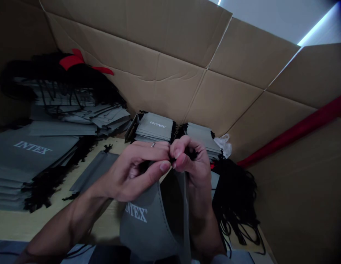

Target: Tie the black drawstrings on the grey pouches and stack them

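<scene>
A grey drawstring bag (148, 227) printed INTEX hangs below my two hands at the front of the table, its mouth gaping on the right side. With thumb and fingers closed, my left hand (140, 168) pinches the bag's upper corner. My right hand (196, 161) is closed there too, its thumb and fingertips meeting those of the left. Something black, seemingly cord, shows between the fingertips; most of it is hidden. A flat grey bag (95, 170) lies on the table just behind my left wrist.
Stacked grey INTEX bags (33, 150) with black cord ends fill the left; smaller stacks (155, 126) stand at the back. Black cords (237, 198) hang in a bundle on the right, near clear plastic (223, 145). Cardboard walls (159, 66) and a red strip (291, 132) enclose the table.
</scene>
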Tool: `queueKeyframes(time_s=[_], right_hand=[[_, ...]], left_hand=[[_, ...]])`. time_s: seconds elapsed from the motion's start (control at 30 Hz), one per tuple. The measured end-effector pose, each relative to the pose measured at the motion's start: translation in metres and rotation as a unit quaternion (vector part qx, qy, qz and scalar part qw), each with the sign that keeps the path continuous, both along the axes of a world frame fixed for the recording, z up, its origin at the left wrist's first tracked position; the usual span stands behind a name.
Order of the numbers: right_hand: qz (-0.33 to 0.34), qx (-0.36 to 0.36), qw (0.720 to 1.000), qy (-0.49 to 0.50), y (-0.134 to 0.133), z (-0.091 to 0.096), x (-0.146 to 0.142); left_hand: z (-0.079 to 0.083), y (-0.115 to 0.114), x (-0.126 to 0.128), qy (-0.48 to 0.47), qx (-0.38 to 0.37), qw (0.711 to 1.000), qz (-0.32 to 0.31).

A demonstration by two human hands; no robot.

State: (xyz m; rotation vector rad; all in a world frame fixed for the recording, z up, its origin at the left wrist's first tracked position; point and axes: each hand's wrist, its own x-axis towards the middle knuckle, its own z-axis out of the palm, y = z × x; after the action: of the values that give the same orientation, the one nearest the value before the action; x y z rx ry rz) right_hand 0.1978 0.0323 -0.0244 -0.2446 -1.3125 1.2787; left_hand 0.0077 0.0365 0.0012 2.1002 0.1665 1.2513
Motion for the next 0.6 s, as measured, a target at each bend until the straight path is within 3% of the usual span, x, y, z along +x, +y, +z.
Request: queueKeyframes(time_s=[0.17, 0.33, 0.4, 0.53, 0.6], right_hand=[[-0.027, 0.023, 0.997, -0.073, 0.000, 0.006, 0.013], [-0.155, 0.027, 0.966, -0.205, -0.012, 0.022, 0.033], [-0.172, 0.038, 0.935, -0.308, -0.016, 0.025, 0.036], [-0.163, 0.096, 0.823, -0.535, -0.014, 0.023, 0.035], [-0.197, 0.080, 0.823, -0.527, -0.009, 0.020, 0.036]], left_hand=[[0.004, 0.001, -0.003, 0.034, 0.034, 0.998, 0.038], [0.004, 0.013, -0.008, 0.074, 0.076, 0.981, 0.162], [0.002, 0.019, -0.009, 0.070, 0.084, 0.971, 0.211], [-0.003, 0.024, -0.010, 0.007, 0.089, 0.958, 0.274], [-0.003, 0.025, -0.013, -0.013, 0.074, 0.952, 0.298]])
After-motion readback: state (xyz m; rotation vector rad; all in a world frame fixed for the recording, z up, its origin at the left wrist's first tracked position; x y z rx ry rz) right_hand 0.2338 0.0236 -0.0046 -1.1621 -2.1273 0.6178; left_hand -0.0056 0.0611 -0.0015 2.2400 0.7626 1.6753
